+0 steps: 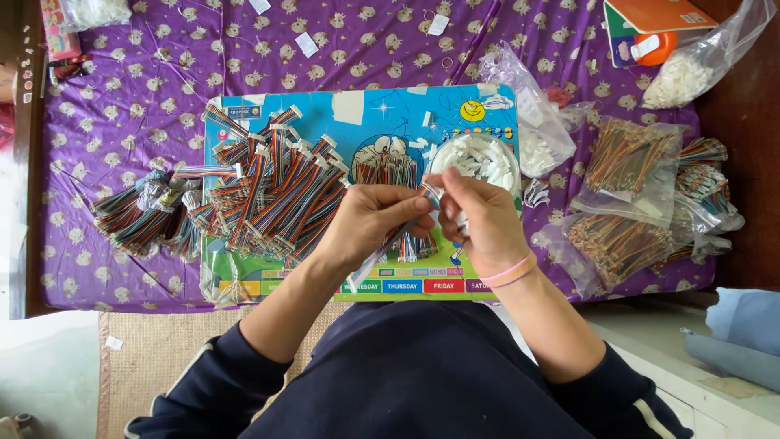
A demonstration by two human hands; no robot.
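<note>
Hands meeting over a colourful printed plastic board, pinching one multicoloured ribbon cable between them.

Left hand grips the cable's upper part, fingers closed around it; right hand, a pink band at its wrist, pinches the cable's white end near the left fingertips; just behind sits a round clear tub of small white plastic connectors; a heap of finished rainbow cables lies to the left on the board; clear bags of more cables rest to the right on the purple patterned cloth.

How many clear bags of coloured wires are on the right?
2: one bag right of the board, one bag below it nearer the person. Loose bundles beside them may hide more.
</note>
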